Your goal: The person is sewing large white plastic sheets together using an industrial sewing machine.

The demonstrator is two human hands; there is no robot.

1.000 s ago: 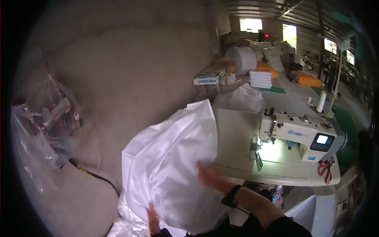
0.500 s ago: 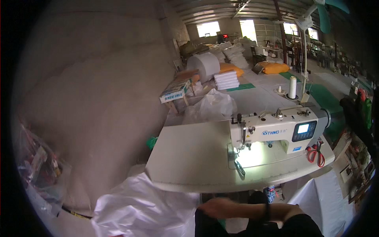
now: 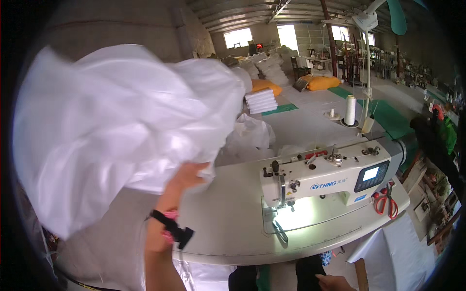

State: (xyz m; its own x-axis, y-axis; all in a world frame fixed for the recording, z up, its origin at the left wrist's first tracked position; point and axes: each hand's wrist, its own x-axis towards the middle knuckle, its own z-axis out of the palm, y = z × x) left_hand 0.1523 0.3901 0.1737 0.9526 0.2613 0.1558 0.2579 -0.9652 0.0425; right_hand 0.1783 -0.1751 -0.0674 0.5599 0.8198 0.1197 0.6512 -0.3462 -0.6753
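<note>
white sheet (image 3: 131, 116) went from below the sewing table (image 3: 223, 208) to billowing above its left end, so not settled yet; left hand (image 3: 187, 177) at its lower edge, right hand (image 3: 336, 282) low, can't tell either grip.

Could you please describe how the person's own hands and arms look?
The left hand is bare; its wrist wears a black strap with a small black block and a pink band. No sleeve shows on that forearm. The right hand, partly in view, is bare too.

Table (image 3: 218, 213) with sewing machine (image 3: 326, 175), scissors (image 3: 386, 198)
</note>
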